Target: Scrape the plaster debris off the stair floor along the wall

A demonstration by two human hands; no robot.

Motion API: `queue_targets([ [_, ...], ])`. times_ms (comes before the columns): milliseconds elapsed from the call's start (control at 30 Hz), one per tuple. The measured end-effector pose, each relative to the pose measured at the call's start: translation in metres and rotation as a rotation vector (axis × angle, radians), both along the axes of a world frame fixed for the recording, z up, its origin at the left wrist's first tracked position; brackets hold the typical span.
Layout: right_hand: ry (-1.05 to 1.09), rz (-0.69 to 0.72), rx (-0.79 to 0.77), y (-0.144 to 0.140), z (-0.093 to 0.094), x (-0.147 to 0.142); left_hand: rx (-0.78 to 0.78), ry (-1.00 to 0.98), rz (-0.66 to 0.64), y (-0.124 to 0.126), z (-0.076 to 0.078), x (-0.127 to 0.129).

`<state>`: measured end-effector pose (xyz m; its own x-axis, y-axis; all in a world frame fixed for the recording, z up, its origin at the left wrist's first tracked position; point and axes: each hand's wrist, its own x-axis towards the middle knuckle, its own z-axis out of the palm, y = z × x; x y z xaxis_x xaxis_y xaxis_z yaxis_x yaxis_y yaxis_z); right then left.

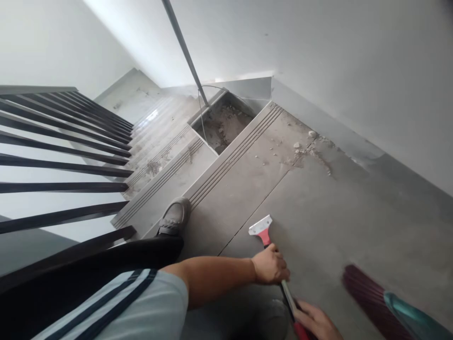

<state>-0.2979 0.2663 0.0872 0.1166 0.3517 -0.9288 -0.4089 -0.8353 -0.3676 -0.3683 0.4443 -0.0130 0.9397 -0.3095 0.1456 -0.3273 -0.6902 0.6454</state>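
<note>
A: Where's the scraper (272,257)?

B: Low on the grey landing floor (318,222), near the middle. The left hand (269,269) has its fingers closed round the shaft just behind the red head; the right hand (314,321) grips the red handle at the near end.

A: How would it handle?

B: Light and stiff, I'd judge, with a sharp blade edge, so hold the shaft and handle as now.

A: Which way does it point?

B: Its long axis runs from near right to far left, blade toward the stair edge (226,160).
</note>
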Motion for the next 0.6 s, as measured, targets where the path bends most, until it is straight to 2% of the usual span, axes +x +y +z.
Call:
queue_targets([
  [100,-0.046,0.011,0.139,0.047,-0.013,0.004,0.027,-0.014,-0.010,0.039,-0.005,0.026],
  [167,-0.080,-0.013,0.170,0.060,-0.015,0.007,0.063,-0.008,-0.011,0.050,-0.002,0.037],
  [267,0.019,0.012,0.130,0.050,-0.004,0.004,0.060,0.026,0.031,0.036,0.007,0.028],
  [333,0.104,0.060,0.052,0.041,0.006,0.000,0.007,0.048,0.083,0.022,0.013,0.014],
  [400,0.128,0.083,-0.003,0.043,0.012,0.000,-0.043,0.062,0.105,0.019,0.015,0.008],
  [600,0.084,-0.054,0.092,0.103,0.013,0.021,0.049,0.107,0.072,0.075,0.012,0.042],
])
